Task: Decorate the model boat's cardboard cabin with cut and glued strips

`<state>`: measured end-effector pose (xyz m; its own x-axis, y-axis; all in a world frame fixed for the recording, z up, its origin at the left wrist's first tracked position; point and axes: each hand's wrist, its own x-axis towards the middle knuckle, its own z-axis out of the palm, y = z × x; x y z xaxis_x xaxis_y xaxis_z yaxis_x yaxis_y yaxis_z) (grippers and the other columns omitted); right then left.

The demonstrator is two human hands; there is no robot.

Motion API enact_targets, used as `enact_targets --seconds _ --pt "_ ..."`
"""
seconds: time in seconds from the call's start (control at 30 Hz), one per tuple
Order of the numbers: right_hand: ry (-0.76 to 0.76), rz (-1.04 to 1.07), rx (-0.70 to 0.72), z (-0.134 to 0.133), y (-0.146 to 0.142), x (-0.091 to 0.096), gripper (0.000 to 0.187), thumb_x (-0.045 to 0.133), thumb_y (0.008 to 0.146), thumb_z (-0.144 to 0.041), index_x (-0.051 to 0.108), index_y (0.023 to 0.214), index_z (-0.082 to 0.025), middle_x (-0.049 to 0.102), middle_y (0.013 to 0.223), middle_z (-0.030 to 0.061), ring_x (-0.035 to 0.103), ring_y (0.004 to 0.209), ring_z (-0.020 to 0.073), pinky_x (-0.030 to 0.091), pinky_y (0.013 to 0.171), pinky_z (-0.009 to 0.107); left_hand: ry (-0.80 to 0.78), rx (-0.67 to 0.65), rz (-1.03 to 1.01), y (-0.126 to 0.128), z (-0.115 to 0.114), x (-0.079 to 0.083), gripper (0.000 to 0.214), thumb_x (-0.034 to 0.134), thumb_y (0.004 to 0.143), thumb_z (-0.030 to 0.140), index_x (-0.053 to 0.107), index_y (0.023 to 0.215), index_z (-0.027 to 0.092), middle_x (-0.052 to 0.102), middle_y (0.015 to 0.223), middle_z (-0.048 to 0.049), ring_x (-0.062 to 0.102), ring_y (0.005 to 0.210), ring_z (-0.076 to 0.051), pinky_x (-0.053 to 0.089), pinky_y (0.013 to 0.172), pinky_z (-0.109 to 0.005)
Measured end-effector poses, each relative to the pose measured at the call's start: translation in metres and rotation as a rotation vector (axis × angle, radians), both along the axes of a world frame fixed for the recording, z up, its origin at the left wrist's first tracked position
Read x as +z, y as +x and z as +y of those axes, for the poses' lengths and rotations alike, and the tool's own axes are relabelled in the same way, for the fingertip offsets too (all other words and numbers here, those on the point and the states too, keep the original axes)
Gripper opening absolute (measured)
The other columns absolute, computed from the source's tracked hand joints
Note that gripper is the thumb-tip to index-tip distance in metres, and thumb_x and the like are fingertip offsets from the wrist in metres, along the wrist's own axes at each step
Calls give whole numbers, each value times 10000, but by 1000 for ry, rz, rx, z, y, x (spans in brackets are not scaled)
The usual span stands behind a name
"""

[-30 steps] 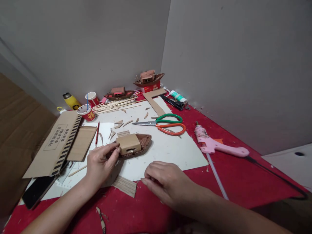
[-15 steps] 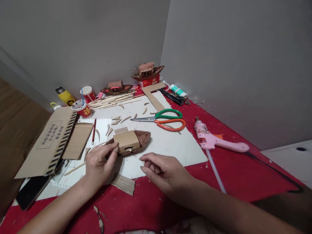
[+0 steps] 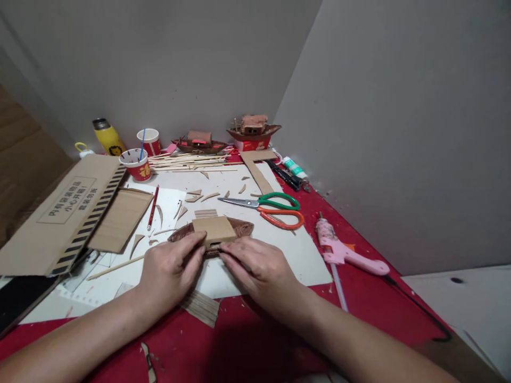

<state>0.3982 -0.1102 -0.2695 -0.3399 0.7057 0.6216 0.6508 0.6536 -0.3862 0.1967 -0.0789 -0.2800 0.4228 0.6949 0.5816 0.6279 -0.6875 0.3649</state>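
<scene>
A small brown model boat (image 3: pixel 239 229) with a cardboard cabin (image 3: pixel 213 229) on top lies on the white sheet (image 3: pixel 295 250) in front of me. My left hand (image 3: pixel 170 271) grips the boat's near left side, fingers curled against the hull and cabin. My right hand (image 3: pixel 257 268) has its fingertips on the boat's near side just below the cabin, fingers bent and pressed together. Both hands meet at the cabin's front edge.
Green and orange scissors (image 3: pixel 271 207) lie beyond the boat, a pink glue gun (image 3: pixel 343 250) to the right on the red cloth. Cardboard pieces (image 3: pixel 59 213), two red paper cups (image 3: pixel 138 165), a yellow bottle (image 3: pixel 106 137), wooden sticks (image 3: pixel 191 161) and two finished model boats (image 3: pixel 253 127) stand at the back.
My right hand moved forward from the red cloth onto the boat's near side. The left hand kept its hold. The view shifted slightly.
</scene>
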Motion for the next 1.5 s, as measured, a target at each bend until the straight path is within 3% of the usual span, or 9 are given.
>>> enact_targets --seconds 0.2,0.27,0.37,0.43,0.5,0.6,0.83,1.23,1.5 --pt "32 -1 13 4 3 -10 139 540 916 -108 651 958 -180 742 845 78 693 758 184 577 705 307 -422 3 -188 12 -4 3 447 564 861 197 567 1308 204 721 1176 -94 733 908 -223 611 771 -333" --pt "10 -5 15 4 3 -11 139 532 918 -110 644 947 -186 738 830 75 691 749 184 572 693 305 -634 -23 -343 15 -4 3 478 540 866 196 525 1343 213 725 1153 -91 729 697 -175 619 623 -294" --pt "-14 -7 18 5 3 -11 136 523 923 -108 628 939 -194 733 822 70 687 742 179 565 691 300 -881 -60 -515 19 -3 0 511 515 874 197 468 1382 230 751 993 -55 569 379 -91 504 354 -223" --pt "-19 -6 17 5 3 -10 130 525 925 -108 620 930 -196 731 818 66 686 744 177 562 697 299 -843 -47 -511 20 -2 -1 491 532 863 179 509 1351 230 746 1010 -52 647 503 -112 547 433 -215" --pt "-22 -9 20 6 3 -10 124 527 924 -106 616 915 -191 728 807 65 684 740 178 559 697 300 -728 -27 -465 20 -1 -2 457 551 850 153 564 1302 221 723 1130 -64 723 790 -159 611 670 -246" --pt "-25 -36 22 6 2 -10 123 524 923 -102 612 888 -181 723 796 72 680 733 186 556 691 306 -657 -22 -445 21 1 -5 438 558 848 133 583 1279 207 656 1291 -78 696 1008 -181 572 906 -301" --pt "-29 -79 69 5 3 -12 116 522 923 -93 605 915 -174 719 838 81 669 772 183 551 710 295 -731 -59 -533 23 2 -9 435 555 861 144 571 1290 213 667 1277 -85 710 980 -175 592 869 -290" --pt "13 -43 86 6 3 -18 108 539 916 -90 602 935 -176 710 839 79 661 777 176 548 709 286 -812 -59 -559 22 -1 -2 429 547 879 159 548 1307 177 592 1379 -107 683 1034 -165 552 897 -252" --pt "13 0 79 7 3 -17 95 559 906 -91 616 926 -165 718 837 82 678 776 179 564 720 295 -769 -67 -541 21 0 -2 444 571 864 148 555 1308 155 661 1261 -120 681 1028 -192 553 902 -304"
